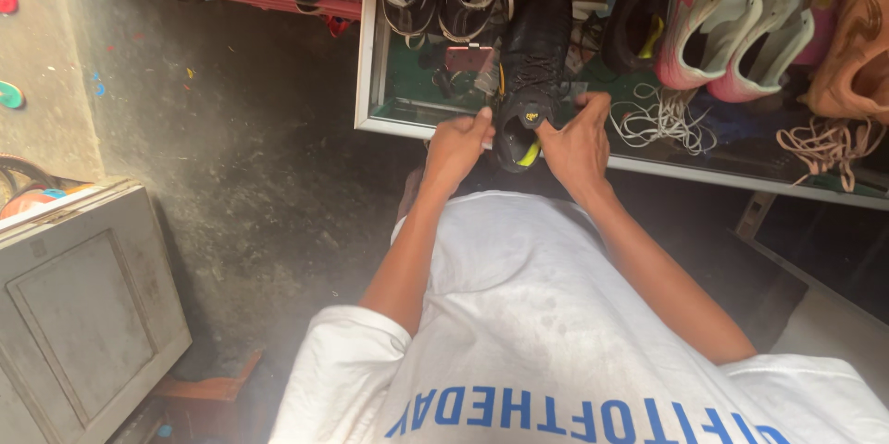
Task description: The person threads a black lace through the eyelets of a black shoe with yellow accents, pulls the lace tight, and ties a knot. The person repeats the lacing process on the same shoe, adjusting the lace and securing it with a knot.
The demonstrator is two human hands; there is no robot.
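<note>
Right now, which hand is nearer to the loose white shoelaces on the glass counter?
Right. The right hand grips the black shoe just beside the white shoelaces; the left hand is across the shoe.

A glass-topped counter point(398, 120) carries a black shoe point(534, 55), 2 white laces point(662, 118), and other shoes.

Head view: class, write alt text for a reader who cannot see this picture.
Seen from above, a person's left hand and right hand grip the heel end of a black shoe lying on a glass-topped counter. More shoes and loose laces crowd the counter.
</note>
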